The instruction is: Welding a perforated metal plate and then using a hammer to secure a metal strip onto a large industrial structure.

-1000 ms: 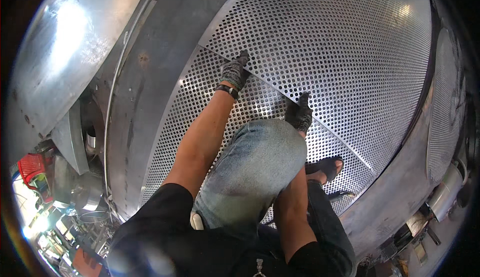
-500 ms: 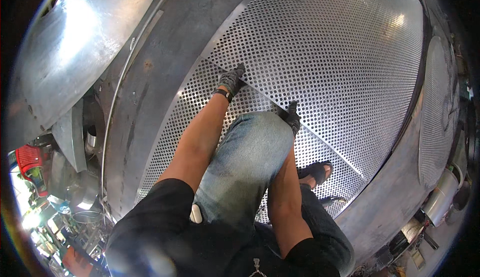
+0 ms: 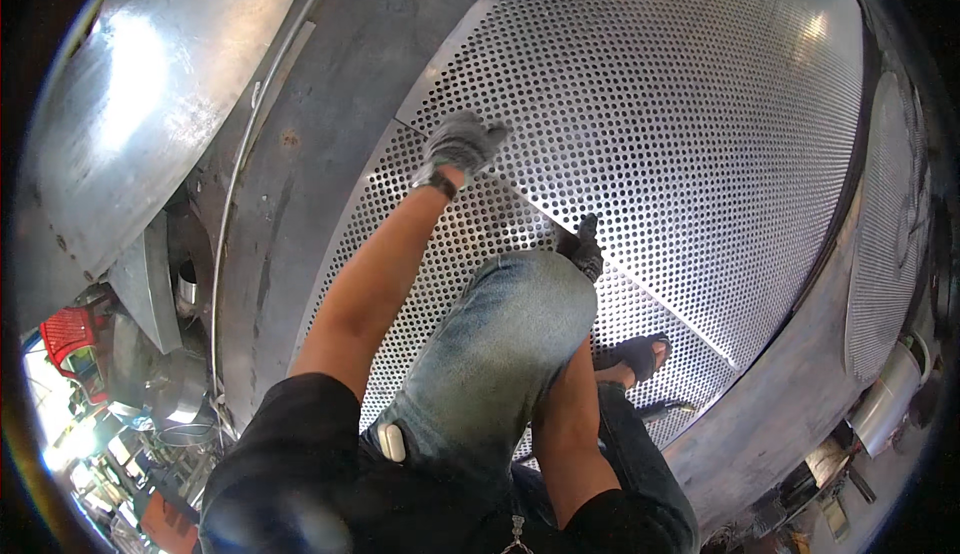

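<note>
Two perforated metal sheets lie before me, the upper sheet point(image 3: 650, 124) overlapping the lower sheet point(image 3: 365, 239) along a slanting edge. My left hand point(image 3: 462, 142), in a grey knit glove, is over that edge near its left end. Its fingers look bent but are smeared by motion, and whether it touches the metal is unclear. Farther right along the same edge, my right hand point(image 3: 588, 249), in a dark glove, grips the upper sheet. Its thumb lies on top; the other fingers are mostly hidden by the sheet and my knee.
My bent knee point(image 3: 530, 304) rises between my arms. My sandalled foot point(image 3: 640, 356) stands on the lower sheet, near a dark slim object point(image 3: 665, 410). Left are a grey cable point(image 3: 232, 194) and a shiny curved metal sheet point(image 3: 150, 84). A round perforated piece point(image 3: 885, 244) stands right.
My left hand has come off its hold on the upper sheet's edge, its back now turned up and the hand slightly higher. The right hand keeps its grip. The view has shifted slightly.
</note>
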Motion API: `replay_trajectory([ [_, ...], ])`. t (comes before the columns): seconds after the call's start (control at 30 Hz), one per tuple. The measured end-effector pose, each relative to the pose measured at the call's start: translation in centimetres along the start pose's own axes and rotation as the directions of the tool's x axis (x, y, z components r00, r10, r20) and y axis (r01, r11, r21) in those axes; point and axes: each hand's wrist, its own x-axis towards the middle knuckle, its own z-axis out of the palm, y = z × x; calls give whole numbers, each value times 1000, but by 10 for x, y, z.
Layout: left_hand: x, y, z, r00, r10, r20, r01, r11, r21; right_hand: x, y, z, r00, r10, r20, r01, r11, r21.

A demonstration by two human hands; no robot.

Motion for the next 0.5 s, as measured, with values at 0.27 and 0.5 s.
replay_trajectory([
  [0.27, 137, -37, 1, 518, 682, -516, -270, 703, 657, -47, 67, 79, 918, -171, 358, 333, -159, -929],
  [0.5, 141, -6, 39, 438, 727, -529, -241, 662, 710, -25, 54, 72, 959, 151, -241, -145, 989, 42],
])
